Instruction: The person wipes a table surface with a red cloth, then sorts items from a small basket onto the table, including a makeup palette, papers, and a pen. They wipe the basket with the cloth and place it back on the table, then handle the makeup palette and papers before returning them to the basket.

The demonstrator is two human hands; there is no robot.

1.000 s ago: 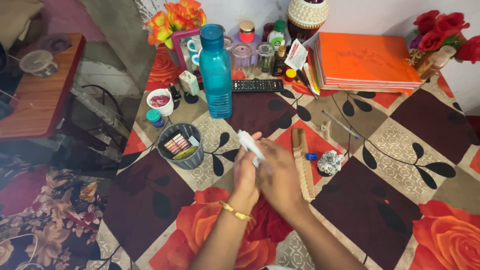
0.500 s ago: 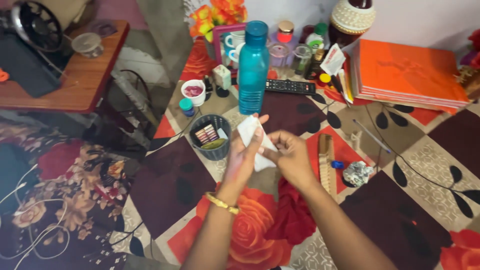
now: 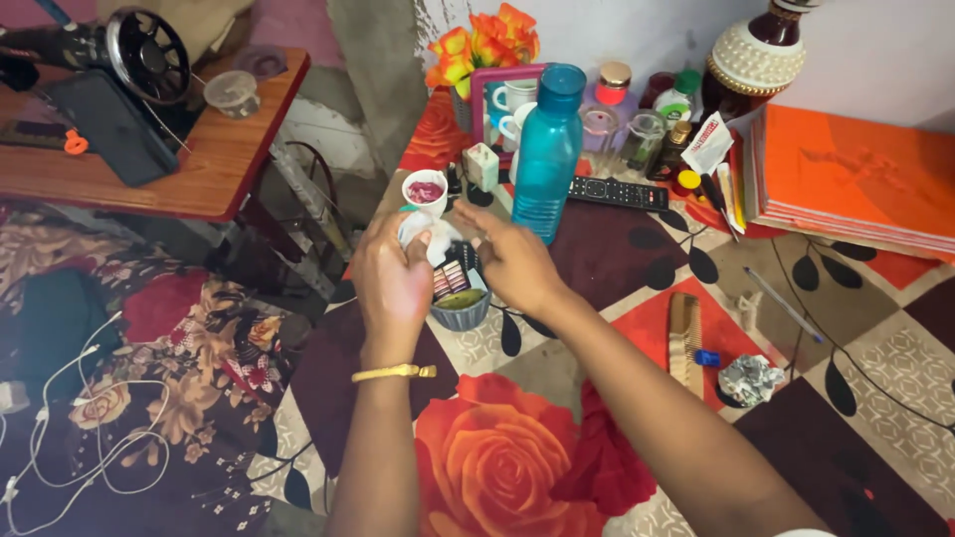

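Observation:
My left hand [image 3: 391, 281], with a gold bangle on the wrist, holds a crumpled white tissue [image 3: 426, 235] just above the small grey basket [image 3: 463, 314]. My right hand [image 3: 513, 261] hovers over the same basket, fingers partly curled, its fingertips close to the tissue; I cannot tell whether they touch it. The basket holds a makeup palette and small items. A small white cup [image 3: 425, 192] with something pink inside stands just beyond my left hand.
A teal water bottle [image 3: 547, 151] stands behind the basket. A black remote [image 3: 617, 192], jars, a mirror, orange flowers and a stack of orange books [image 3: 854, 187] line the back. A wooden comb [image 3: 682, 343] and crumpled foil [image 3: 750, 379] lie right. A sewing machine table stands left.
Both hands moved left and away from me with the tissue, from the table's middle to above the grey basket. The view swung left, showing more of the sewing machine table.

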